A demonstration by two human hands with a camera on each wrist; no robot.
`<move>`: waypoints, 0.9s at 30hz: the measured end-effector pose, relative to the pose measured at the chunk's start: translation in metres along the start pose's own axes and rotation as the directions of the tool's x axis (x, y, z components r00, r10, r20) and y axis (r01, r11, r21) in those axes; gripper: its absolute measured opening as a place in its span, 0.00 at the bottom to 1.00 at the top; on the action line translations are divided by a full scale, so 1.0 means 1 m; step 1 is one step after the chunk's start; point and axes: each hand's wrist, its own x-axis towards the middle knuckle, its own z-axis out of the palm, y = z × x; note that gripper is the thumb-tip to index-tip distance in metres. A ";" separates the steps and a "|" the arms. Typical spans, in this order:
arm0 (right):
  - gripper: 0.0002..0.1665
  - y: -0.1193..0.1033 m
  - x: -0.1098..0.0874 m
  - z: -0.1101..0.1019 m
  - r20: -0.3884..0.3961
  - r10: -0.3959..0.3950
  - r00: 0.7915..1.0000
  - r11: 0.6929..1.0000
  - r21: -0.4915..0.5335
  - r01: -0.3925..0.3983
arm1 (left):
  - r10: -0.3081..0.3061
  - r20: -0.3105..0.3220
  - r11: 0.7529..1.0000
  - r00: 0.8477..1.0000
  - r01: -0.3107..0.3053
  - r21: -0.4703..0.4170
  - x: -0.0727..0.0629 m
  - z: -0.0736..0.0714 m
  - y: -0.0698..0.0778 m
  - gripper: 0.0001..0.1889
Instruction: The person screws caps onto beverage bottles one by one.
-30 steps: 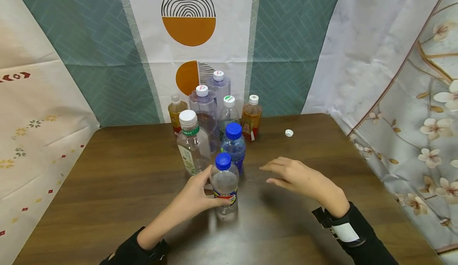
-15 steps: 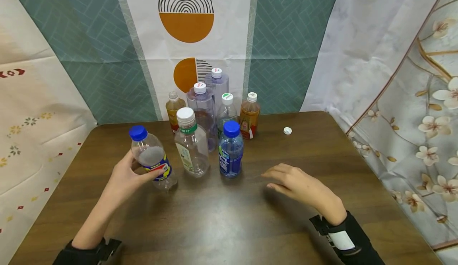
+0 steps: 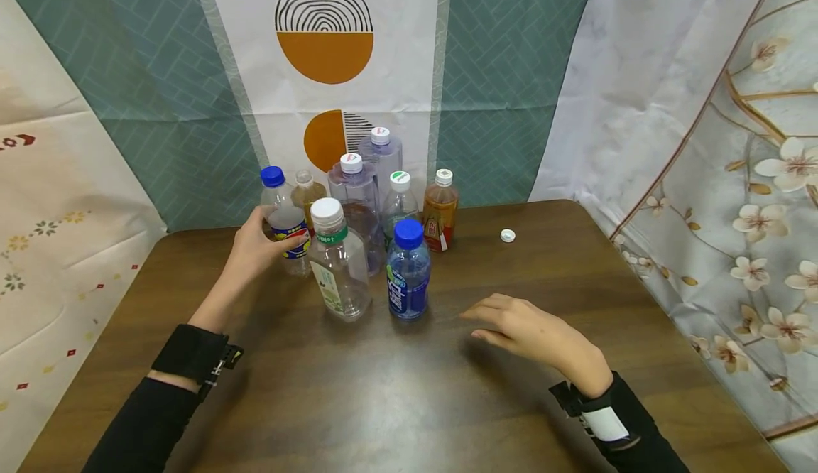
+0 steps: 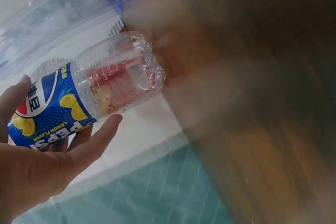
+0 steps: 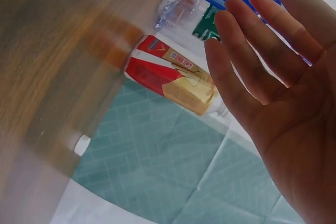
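A clear Pepsi bottle (image 3: 285, 215) with a blue cap and a blue lemon-flavor label is at the table's back left. My left hand (image 3: 251, 247) grips it round the label, thumb on one side and fingers on the other. In the left wrist view the Pepsi bottle (image 4: 113, 74) looks empty, its base bare of fingers. Just beside it stands a bottle of yellowish drink (image 3: 309, 192), partly covered. My right hand (image 3: 527, 329) is held over the right half of the table with relaxed fingers and holds nothing; the right wrist view shows its bare palm (image 5: 299, 129).
In front stand a white-capped clear bottle (image 3: 345, 274) and a blue bottle (image 3: 409, 278). Behind them are two tall lilac-tinted bottles, a green-labelled clear bottle (image 3: 400, 207) and an amber drink bottle (image 3: 440, 214). A loose white cap (image 3: 508, 235) lies at the back right.
My left hand has carried the Pepsi bottle from the front middle to the left, then back beside the yellowish drink bottle. The right hand has stayed nearly still.
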 end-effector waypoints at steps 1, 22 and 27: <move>0.17 0.000 0.000 0.000 0.000 -0.002 1.000 1.000 0.001 0.002 | -0.007 0.010 1.000 1.000 0.007 -0.012 0.002 0.003 -0.001 0.43; 0.16 0.004 0.004 0.017 0.004 -0.016 1.000 1.000 0.001 0.016 | 0.038 0.136 0.999 0.990 -0.034 -0.033 -0.002 0.020 -0.010 0.43; 0.18 0.007 0.002 0.024 -0.031 0.019 0.999 0.999 -0.036 -0.020 | 0.043 0.167 0.999 0.985 -0.045 0.008 -0.003 0.008 -0.021 0.40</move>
